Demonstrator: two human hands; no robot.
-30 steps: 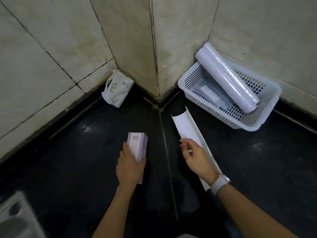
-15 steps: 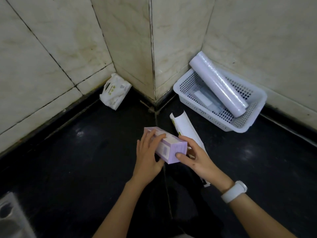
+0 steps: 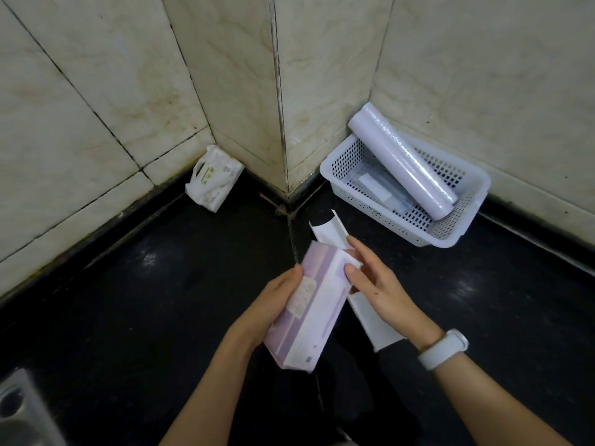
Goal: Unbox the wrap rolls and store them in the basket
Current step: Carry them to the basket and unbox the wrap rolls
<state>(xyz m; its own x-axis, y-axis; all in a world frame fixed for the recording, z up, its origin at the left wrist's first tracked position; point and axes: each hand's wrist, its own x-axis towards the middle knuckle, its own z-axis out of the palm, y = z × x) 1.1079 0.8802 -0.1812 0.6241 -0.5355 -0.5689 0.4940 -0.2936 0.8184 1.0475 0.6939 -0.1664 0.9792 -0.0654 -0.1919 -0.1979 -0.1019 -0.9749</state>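
Note:
A long lilac and white wrap box (image 3: 309, 310) is held above the black counter, its far end pointing away from me. My left hand (image 3: 273, 304) grips its left side near the middle. My right hand (image 3: 370, 278) has fingers on the box's far end, at the flap. Under my right hand lies an opened, flattened white box (image 3: 367, 313). A white perforated basket (image 3: 457, 233) stands in the right corner against the wall, with a wrap roll (image 3: 402, 162) leaning across it, one end sticking over the rim. A flat packet lies on the basket floor.
A white plastic bag (image 3: 214, 178) sits in the left corner against the tiled wall. A protruding wall corner (image 3: 283, 123) divides the two nooks. A metal object (image 3: 19, 413) shows at the bottom left. I wear a white wristband (image 3: 444, 349).
The box was lifted off the counter by my left hand, brought toward my right hand, then turned lengthwise. My right hand left the flattened white box and took the lilac box's far end.

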